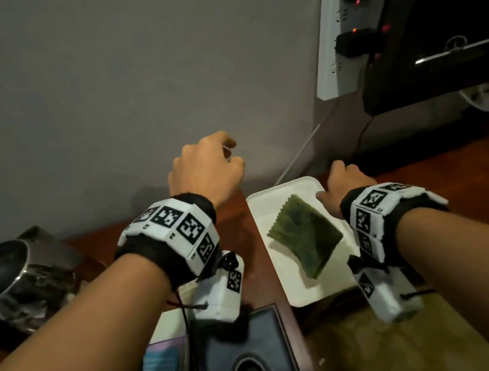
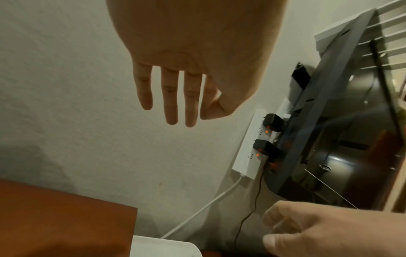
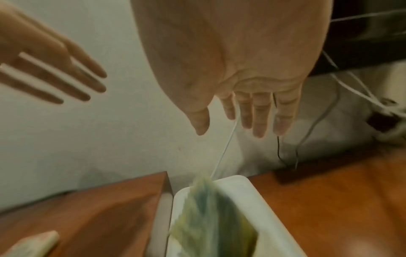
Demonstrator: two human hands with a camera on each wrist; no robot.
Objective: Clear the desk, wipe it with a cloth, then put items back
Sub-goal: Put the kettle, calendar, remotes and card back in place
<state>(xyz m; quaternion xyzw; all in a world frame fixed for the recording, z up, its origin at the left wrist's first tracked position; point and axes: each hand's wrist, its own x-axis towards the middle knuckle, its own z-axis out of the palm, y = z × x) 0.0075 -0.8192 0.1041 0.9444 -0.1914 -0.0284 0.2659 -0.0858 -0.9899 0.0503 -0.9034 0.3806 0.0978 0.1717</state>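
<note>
The cloth [image 1: 306,235] is green and folded. It lies in a white tray [image 1: 283,191] beside the brown desk [image 1: 463,176].

The head view shows only the backs of the hands. The left hand [image 1: 204,169] is up in front of the gray wall. The right hand [image 1: 345,182] is over the far right edge of the tray, just beside the cloth. I cannot tell if it touches the tray.

The wrist views show the palms. In the left wrist view the fingers [image 2: 170,97] hang down straight and apart, and they hold nothing. In the right wrist view the right hand's fingers [image 3: 259,113] are straight too, and empty. There the cloth looks blurry below them.

Only the head view shows a shiny kettle [image 1: 21,277] on the left and a black box [image 1: 251,364] near the person. The left wrist view shows best the white power strip [image 2: 248,156] on the wall, with small red lights, next to a black screen [image 2: 329,139].
</note>
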